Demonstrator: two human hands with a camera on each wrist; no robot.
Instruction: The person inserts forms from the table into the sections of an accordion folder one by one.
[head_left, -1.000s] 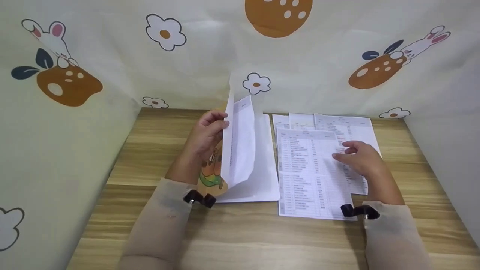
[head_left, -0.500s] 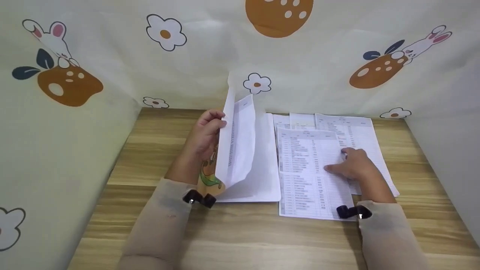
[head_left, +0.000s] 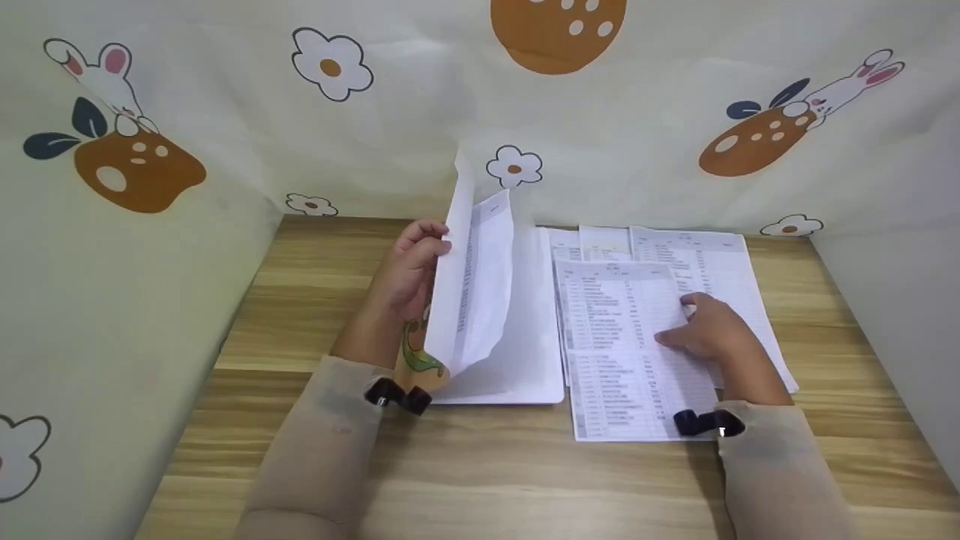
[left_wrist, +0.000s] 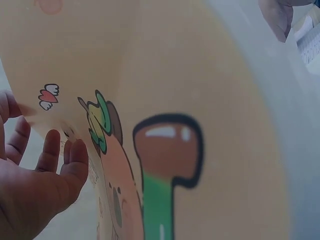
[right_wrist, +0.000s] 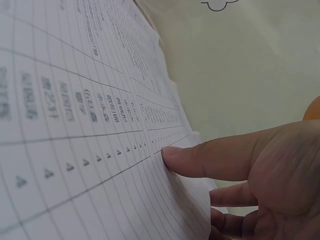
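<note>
**Already opened: folder held, sheets yet to be filed**

From the head view, a folder (head_left: 480, 300) is pinched open by the left hand (head_left: 409, 274); a printed sheet (head_left: 637, 352) just right of it is pressed by the right hand (head_left: 705, 330), fingers extended. At the left wrist, relaxed fingers (left_wrist: 60, 165) touch the cartoon cover (left_wrist: 165, 150). At the right wrist, a straight fingertip (right_wrist: 172, 155) rests on the table rows. Filing appears unfinished.

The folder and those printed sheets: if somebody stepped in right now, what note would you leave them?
Left hand: its grip holds the cartoon folder open, cover upright, some sheets already inside.
Right hand: fingers flat on the top printed sheet, which lies on the table right of the folder, not yet lifted.
More printed sheets lie beneath and behind it.
Left, probably: slide the loose sheets into the folder, then close it.
</note>
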